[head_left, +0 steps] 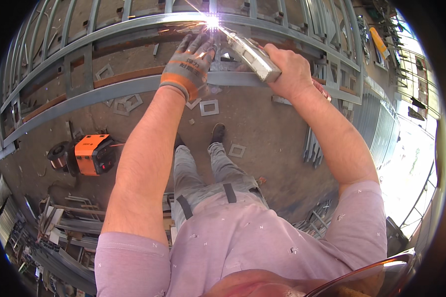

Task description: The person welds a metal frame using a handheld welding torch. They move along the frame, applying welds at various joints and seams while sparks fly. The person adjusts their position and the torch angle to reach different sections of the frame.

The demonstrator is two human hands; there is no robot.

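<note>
A bright arc with flying sparks (211, 22) burns on the rail of a large grey metal frame (143, 22). My right hand (290, 69), bare, is wrapped around a pale, boxy welding torch (252, 57), whose narrow tip points at the arc. A red part (321, 90) shows beneath my right wrist. Just below the arc, my left hand (191, 67) wears a grey and orange work glove. Its fingers are stretched out toward the rail, slightly apart and with nothing seen in them. The glare hides the joint and the exact contact of the fingertips.
An orange machine (91, 154) stands on the floor at left beside a spool of copper-coloured wire (59, 154). Several square metal plates with cut-out middles (209, 107) lie near my feet. Metal bars (379, 128) are stacked at right, and more stock (79, 227) lies at lower left.
</note>
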